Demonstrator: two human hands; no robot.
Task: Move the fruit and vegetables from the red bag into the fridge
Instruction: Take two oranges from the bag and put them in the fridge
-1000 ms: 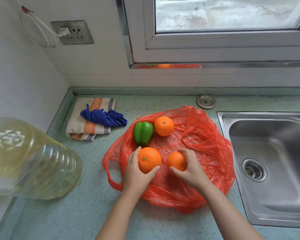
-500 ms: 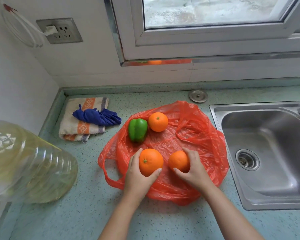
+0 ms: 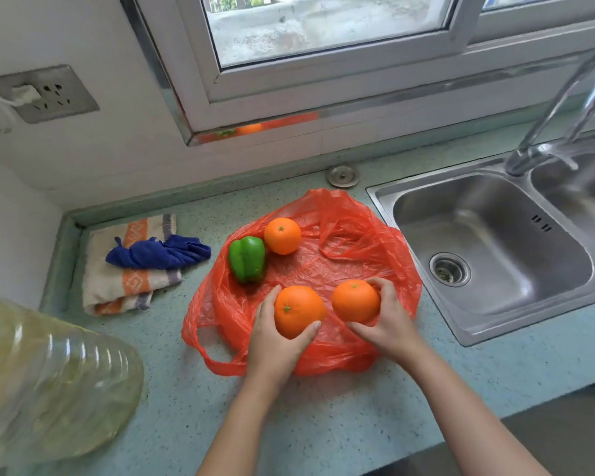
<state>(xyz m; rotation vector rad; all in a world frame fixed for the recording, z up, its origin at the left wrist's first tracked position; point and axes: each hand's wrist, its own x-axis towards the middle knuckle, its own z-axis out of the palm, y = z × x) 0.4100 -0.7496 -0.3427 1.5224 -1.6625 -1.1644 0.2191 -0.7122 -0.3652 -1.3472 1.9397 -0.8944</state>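
**Head view: an orange in each hand, fridge out of sight**

Head camera looks down on a green speckled worktop (image 3: 340, 424) where the red bag (image 3: 364, 266) lies opened flat, close to the sink's (image 3: 385, 197) left rim; the left hand (image 3: 272, 341) cups one orange (image 3: 298, 310) from below and behind, thumb up its left side and fingers curled round under its right; the right hand (image 3: 389, 324) wraps a second orange (image 3: 355, 300) from its right side, fingers curled over the top and thumb beneath; both fruits sit between the two hands, almost touching each other, near the bag's front edge; whether they are clear of the plastic cannot be told.

Further back on the bag, toward the wall, a green pepper (image 3: 247, 258) lies with its long axis running front to back, and a third orange (image 3: 282, 235) rests just beside it on the right, touching or nearly so; neither hand is near them, though the left is the closer.

No fridge shows, so the coming move is judged to be a lift and a turn away from the worktop; the grips look secure enough for carrying.

A folded towel (image 3: 134, 286) with a blue cloth (image 3: 158, 252) on it lies by the back left corner; a large clear bottle (image 3: 49, 383) lies at the left edge; the sink basin holds nothing but its drain.
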